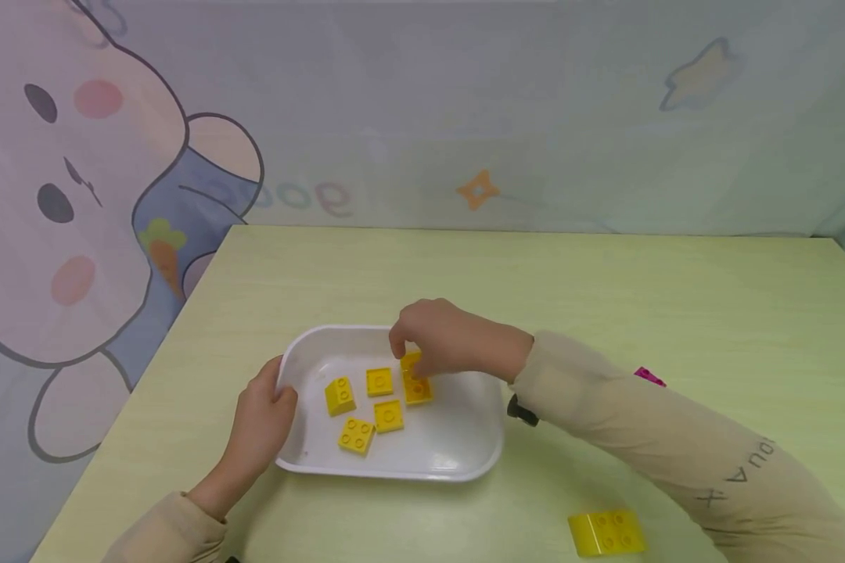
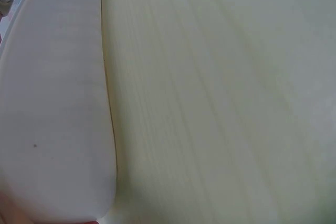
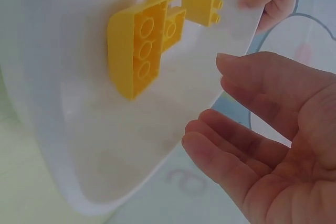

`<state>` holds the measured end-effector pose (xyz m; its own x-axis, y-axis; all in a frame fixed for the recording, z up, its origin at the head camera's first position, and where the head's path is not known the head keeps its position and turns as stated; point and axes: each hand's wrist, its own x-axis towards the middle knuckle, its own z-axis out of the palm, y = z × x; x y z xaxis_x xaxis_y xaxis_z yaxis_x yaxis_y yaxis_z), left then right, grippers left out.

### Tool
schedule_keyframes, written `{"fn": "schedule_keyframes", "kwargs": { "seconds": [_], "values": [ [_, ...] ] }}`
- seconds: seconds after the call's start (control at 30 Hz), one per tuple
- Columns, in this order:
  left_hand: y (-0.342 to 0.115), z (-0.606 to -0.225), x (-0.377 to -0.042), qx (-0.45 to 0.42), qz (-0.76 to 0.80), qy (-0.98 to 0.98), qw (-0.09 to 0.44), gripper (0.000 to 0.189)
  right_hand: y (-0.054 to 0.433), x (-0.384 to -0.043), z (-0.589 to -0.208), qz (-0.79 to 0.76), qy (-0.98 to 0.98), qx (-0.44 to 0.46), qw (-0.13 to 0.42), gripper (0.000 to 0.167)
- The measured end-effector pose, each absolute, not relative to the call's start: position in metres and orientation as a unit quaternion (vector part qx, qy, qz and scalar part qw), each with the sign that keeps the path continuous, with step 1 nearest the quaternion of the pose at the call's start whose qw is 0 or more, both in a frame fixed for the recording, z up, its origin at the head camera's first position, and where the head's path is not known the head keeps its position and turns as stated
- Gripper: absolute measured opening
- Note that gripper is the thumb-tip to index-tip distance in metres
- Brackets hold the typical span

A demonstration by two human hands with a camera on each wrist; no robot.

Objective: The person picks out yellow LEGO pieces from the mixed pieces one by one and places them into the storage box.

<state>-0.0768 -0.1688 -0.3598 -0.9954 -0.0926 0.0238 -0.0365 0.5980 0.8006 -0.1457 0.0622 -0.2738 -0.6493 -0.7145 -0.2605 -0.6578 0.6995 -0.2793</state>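
My left hand (image 1: 264, 410) grips the left rim of a white plastic tray (image 1: 458, 438), thumb over the edge. Several yellow building blocks lie in the tray. Among them are a sloped block (image 1: 339, 396) and a square block (image 1: 356, 435) with its studs up. Over the far side of the tray hovers my right hand (image 1: 447, 336), thumb and fingers curved apart. The right wrist view shows nothing between them. Just below lies a longer yellow block (image 3: 121, 51), hollow underside showing, partly covered by the fingers in the head view.
On the pale wooden table (image 1: 570, 281), a yellow block with a rounded end (image 1: 608, 533) lies near the front, right of the tray. A small magenta block (image 1: 650, 377) is partly behind the right sleeve. A printed curtain (image 1: 408, 102) hangs behind the table.
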Motion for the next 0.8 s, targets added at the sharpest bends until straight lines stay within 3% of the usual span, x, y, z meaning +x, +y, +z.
{"fn": "schedule_keyframes", "kwargs": {
  "seconds": [0.8],
  "values": [
    [-0.168, -0.359, -0.076, 0.033, -0.449, -0.892, 0.029, 0.045, 0.103, -0.131, -0.254, -0.081, 0.913, -0.369, 0.157, 0.021]
  ]
}}
